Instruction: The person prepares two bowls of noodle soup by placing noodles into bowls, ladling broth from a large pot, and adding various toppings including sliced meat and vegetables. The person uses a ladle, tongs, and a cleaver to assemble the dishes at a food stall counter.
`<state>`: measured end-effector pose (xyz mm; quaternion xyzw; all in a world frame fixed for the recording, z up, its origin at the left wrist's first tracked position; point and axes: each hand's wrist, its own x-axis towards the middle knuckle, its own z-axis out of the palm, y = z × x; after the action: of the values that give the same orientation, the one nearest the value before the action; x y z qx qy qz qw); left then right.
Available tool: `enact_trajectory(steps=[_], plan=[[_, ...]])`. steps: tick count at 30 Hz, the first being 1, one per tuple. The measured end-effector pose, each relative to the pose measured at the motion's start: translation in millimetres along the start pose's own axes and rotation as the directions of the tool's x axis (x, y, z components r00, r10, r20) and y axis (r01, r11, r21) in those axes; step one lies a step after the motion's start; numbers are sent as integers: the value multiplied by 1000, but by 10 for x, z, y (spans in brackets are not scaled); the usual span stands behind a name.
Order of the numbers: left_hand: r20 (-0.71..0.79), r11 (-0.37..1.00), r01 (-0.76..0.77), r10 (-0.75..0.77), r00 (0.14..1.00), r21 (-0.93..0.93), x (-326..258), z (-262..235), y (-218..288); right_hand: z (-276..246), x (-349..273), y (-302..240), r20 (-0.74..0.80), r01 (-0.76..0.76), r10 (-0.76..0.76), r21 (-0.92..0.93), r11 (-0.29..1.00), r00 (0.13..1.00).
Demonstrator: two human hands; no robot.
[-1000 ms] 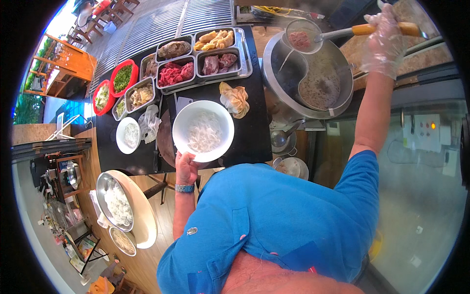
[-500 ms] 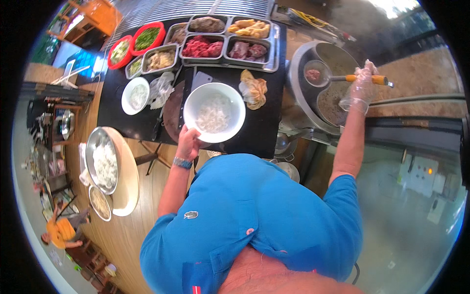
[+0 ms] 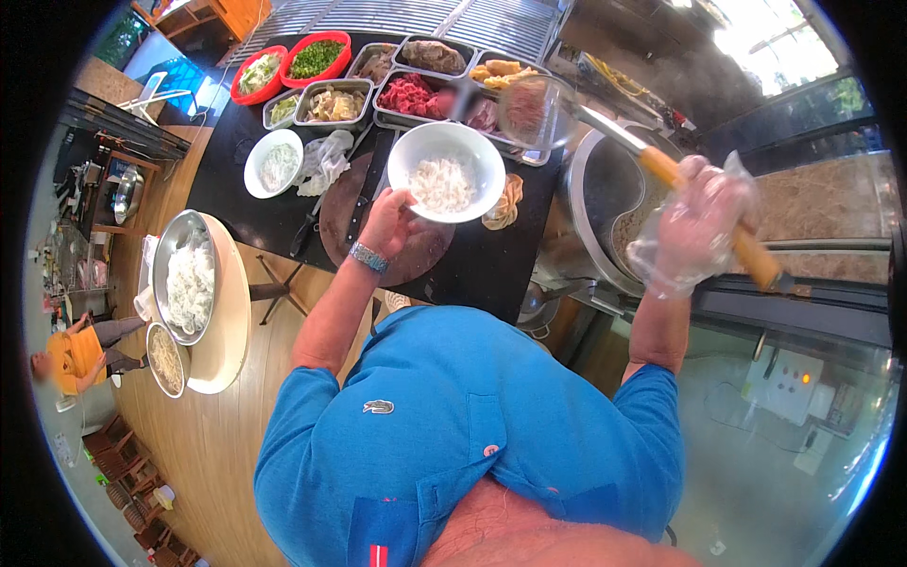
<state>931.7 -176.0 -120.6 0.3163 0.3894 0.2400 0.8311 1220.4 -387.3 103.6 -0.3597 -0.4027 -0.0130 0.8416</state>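
Noodles (image 3: 440,183) lie white in the white bowl (image 3: 444,172), which we hold at its near rim with our left hand (image 3: 389,219), the grip closed on the rim above a round dark cutting board (image 3: 378,241) on the black worktop (image 3: 482,265). A bracelet (image 3: 367,257) sits on that wrist.

Our right hand (image 3: 694,227), in a loose clear plastic glove, is closed around the wooden handle of a wire strainer ladle (image 3: 529,106). The handle runs from the hand up and to the left, and the strainer basket hangs blurred in the air over the metal trays, just past the far right rim of the bowl and apart from it. We cannot tell exactly what the basket holds beyond something reddish brown.

Right of the bowl stands a large metal pot (image 3: 605,227), below the strainer handle. A small pale lump of food (image 3: 502,203) lies on the worktop touching the bowl's right side.

Beyond the bowl, metal trays hold red meat (image 3: 408,94) and other cooked pieces. Two red bowls (image 3: 316,59) of greens stand at the far left, near a small white bowl (image 3: 274,163) and crumpled clear plastic (image 3: 326,161). To our left a pale round tray (image 3: 227,312) carries a metal basin of white noodles (image 3: 187,279).
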Motion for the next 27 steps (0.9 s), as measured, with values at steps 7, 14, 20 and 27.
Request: enact_trajectory(steps=[7, 14, 20, 27], plan=[[156, 988, 15, 10, 988, -156, -198, 708, 787, 844, -454, -457, 768, 564, -523, 262, 783, 370], [178, 980, -88, 121, 977, -181, -450, 964, 1225, 1146, -621, -227, 836, 594, -540, 482, 644, -93], [174, 975, -155, 182, 968, -158, -594, 712, 1183, 1344, -623, -110, 799, 668, -593, 493, 557, -95], [40, 987, -128, 132, 990, -102, -570, 74, 732, 1228, -592, -199, 506, 419, -497, 268, 867, 705]])
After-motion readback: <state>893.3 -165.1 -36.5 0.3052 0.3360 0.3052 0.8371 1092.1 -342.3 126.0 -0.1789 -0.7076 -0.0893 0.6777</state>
